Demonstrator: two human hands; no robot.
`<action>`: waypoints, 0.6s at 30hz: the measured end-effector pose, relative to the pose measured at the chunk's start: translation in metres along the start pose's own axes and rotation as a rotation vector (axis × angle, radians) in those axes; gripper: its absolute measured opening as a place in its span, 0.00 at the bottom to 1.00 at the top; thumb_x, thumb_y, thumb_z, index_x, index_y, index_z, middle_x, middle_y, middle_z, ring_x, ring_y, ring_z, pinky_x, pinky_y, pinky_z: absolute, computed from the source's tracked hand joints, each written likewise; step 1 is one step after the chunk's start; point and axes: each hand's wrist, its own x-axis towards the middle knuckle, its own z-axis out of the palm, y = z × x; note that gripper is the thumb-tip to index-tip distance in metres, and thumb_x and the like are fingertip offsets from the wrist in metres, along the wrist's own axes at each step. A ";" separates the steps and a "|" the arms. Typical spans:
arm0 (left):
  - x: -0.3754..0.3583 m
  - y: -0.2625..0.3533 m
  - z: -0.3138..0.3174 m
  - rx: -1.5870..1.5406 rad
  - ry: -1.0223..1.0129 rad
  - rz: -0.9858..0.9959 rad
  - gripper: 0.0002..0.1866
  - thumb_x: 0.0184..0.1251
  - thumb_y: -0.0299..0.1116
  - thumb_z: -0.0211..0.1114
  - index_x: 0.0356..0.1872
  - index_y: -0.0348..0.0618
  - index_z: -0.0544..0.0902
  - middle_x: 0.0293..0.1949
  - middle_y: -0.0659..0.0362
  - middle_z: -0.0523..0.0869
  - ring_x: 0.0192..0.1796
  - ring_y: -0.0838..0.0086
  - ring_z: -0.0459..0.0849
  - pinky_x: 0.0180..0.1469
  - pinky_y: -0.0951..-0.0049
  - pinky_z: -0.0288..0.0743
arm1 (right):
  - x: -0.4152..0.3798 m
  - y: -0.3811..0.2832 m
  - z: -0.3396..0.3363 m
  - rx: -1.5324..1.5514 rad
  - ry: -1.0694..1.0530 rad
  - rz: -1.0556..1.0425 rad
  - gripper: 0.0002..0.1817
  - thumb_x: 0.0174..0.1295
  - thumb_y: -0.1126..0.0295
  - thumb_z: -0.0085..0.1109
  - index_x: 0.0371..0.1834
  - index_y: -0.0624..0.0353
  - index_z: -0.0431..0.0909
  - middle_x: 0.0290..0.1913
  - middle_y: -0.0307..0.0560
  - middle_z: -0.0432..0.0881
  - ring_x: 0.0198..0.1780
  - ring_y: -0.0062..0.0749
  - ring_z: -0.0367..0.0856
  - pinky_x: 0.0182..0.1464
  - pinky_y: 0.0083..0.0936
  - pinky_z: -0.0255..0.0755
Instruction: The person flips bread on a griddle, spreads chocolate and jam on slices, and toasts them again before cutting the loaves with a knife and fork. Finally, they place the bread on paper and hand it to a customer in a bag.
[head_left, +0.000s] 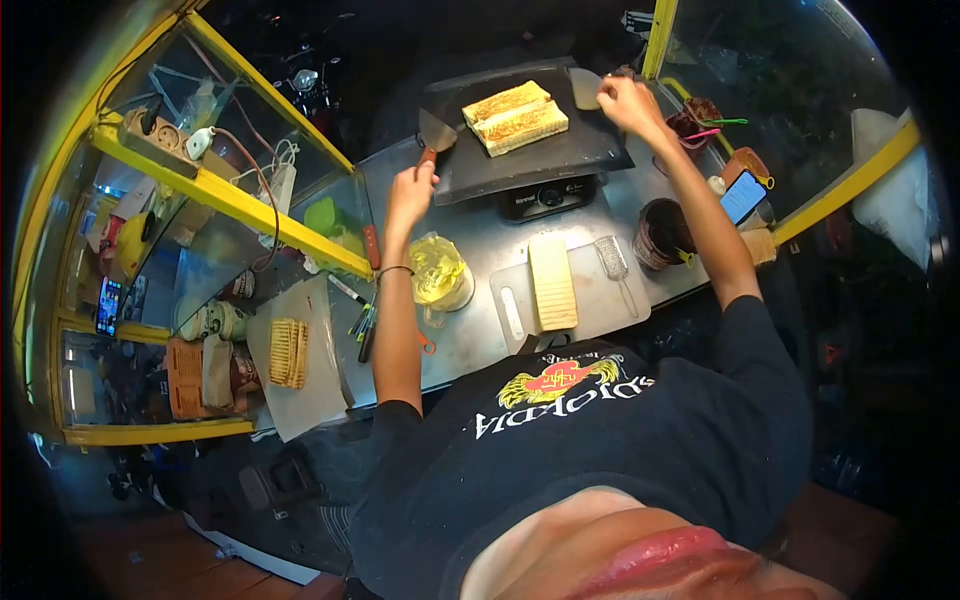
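Two browned slabs of toast (515, 118) lie side by side on a dark flat griddle (460, 182). My left hand (410, 192) is closed round the brown handle of a spatula (436, 131), its metal blade over the griddle's left edge, apart from the bread. At the griddle's right edge, my right hand (628, 104) grips a second spatula (586, 89); its handle is mostly hidden by the fingers. That blade is just right of the toast, with a small gap between. Below the griddle shows the stove's front with a knob (550, 197).
Nearer me, a pale bread loaf (552, 285) and a grater (612, 262) rest on a cutting board (632, 312). A tub of yellow spread (440, 272) stands left, a dark jar (664, 232) right. Yellow frame bars (240, 200) flank the counter; a phone (741, 197) leans right.
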 end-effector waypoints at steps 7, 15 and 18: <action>0.007 0.024 0.065 0.204 0.043 0.141 0.27 0.73 0.52 0.49 0.33 0.35 0.84 0.32 0.37 0.84 0.41 0.39 0.83 0.46 0.51 0.74 | -0.021 -0.010 0.063 0.138 0.012 0.046 0.14 0.58 0.64 0.56 0.43 0.58 0.83 0.40 0.59 0.86 0.45 0.54 0.85 0.50 0.42 0.77; -0.090 0.032 0.094 -0.725 0.024 -0.267 0.28 0.73 0.59 0.52 0.35 0.38 0.79 0.19 0.66 0.73 0.12 0.84 0.62 0.15 0.79 0.59 | -0.065 0.021 0.007 0.760 -0.379 0.556 0.15 0.67 0.57 0.55 0.47 0.56 0.80 0.29 0.47 0.85 0.20 0.21 0.80 0.18 0.19 0.73; -0.105 0.041 0.122 -0.961 0.030 -0.332 0.24 0.75 0.54 0.51 0.44 0.39 0.77 0.20 0.67 0.71 0.14 0.85 0.61 0.17 0.80 0.58 | -0.078 0.041 0.012 0.973 -0.555 0.543 0.26 0.69 0.55 0.56 0.63 0.59 0.67 0.28 0.49 0.84 0.18 0.27 0.78 0.16 0.23 0.71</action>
